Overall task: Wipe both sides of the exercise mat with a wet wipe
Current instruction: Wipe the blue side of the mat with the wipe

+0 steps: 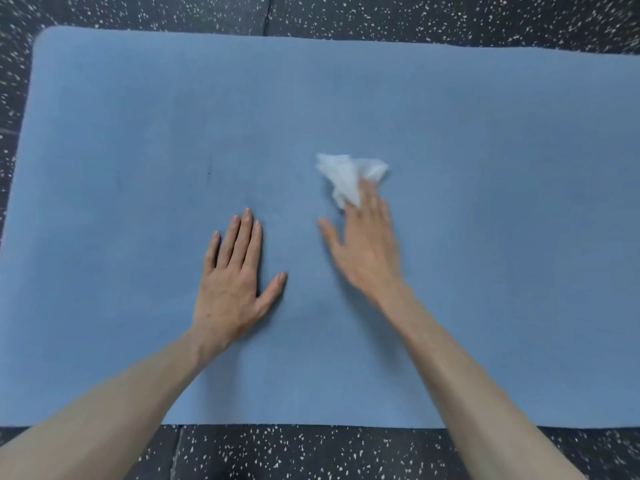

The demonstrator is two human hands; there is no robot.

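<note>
A blue exercise mat (138, 133) lies flat on the floor and fills most of the view; its right end runs out of frame. A crumpled white wet wipe (341, 173) lies on the mat near its middle. My right hand (363, 244) presses on the near part of the wipe with straight fingers, thumb spread to the left. My left hand (235, 275) rests palm down on the mat to the left of it, fingers straight and together, thumb out.
Black rubber flooring with white speckles (311, 452) surrounds the mat on the near, far and left sides. Seams between floor tiles show at the far edge and near edge.
</note>
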